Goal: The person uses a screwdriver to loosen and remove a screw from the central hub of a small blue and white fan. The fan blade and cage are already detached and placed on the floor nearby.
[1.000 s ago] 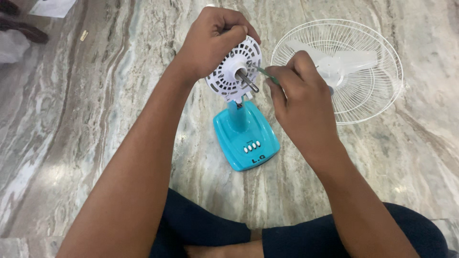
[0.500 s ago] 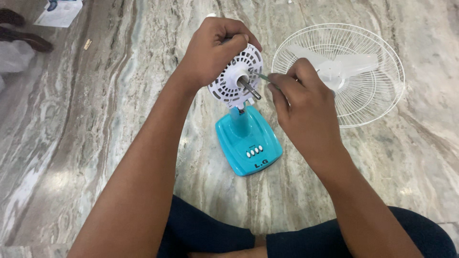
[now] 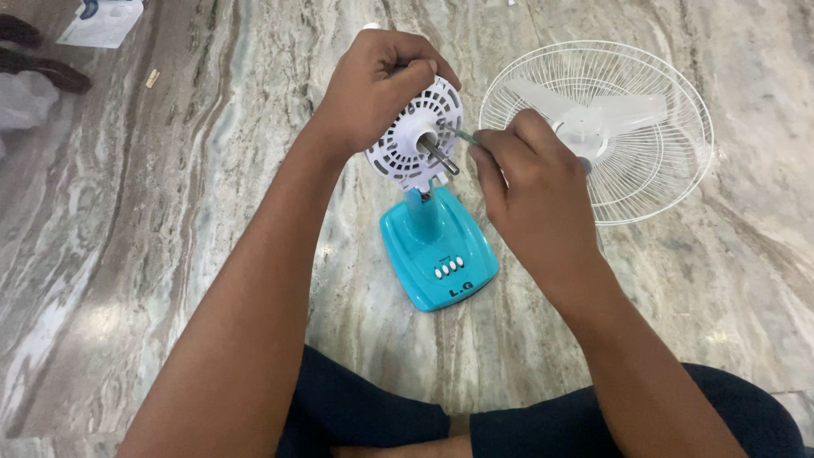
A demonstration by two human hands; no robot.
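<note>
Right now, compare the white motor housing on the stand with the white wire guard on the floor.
The motor housing stands up on the turquoise stand, gripped by the left hand; the wire guard lies flat, untouched. The housing is small, perforated plastic; the guard is wider, open wire, holding the blades. Both are white and round.

Fan guard blocks floor right, bare marble floor open left
</note>
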